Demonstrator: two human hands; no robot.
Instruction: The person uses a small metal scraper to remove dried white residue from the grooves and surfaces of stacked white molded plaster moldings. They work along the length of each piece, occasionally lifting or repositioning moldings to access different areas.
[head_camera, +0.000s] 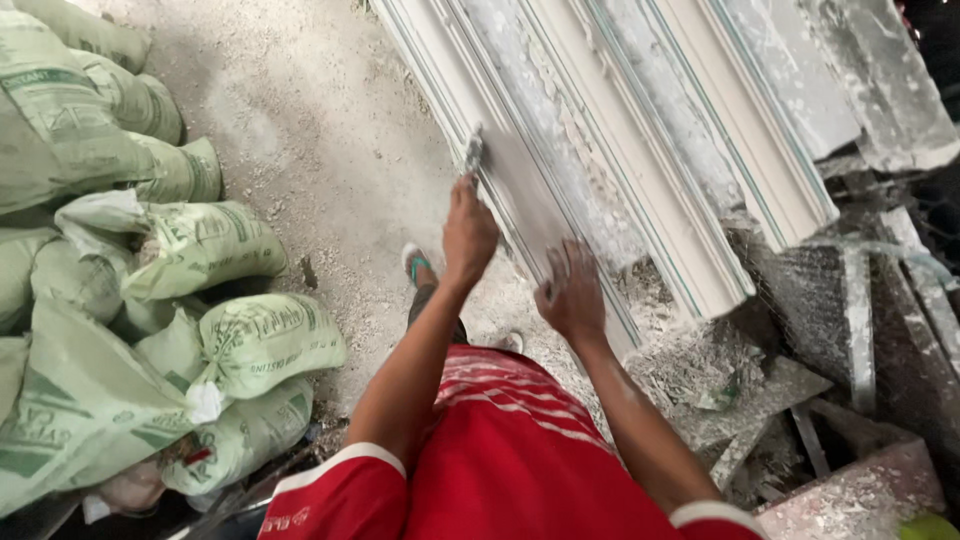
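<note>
Left hand (468, 232) gripping scraper (474, 152) (right hand (572, 292) flat) on moulding (520, 190)

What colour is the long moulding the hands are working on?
White, dusted with grey plaster; the moulding shows best in the head view.

L hand (468, 232) w/ brush (473, 153), R hand (573, 296) on moulding (520, 190).
</note>
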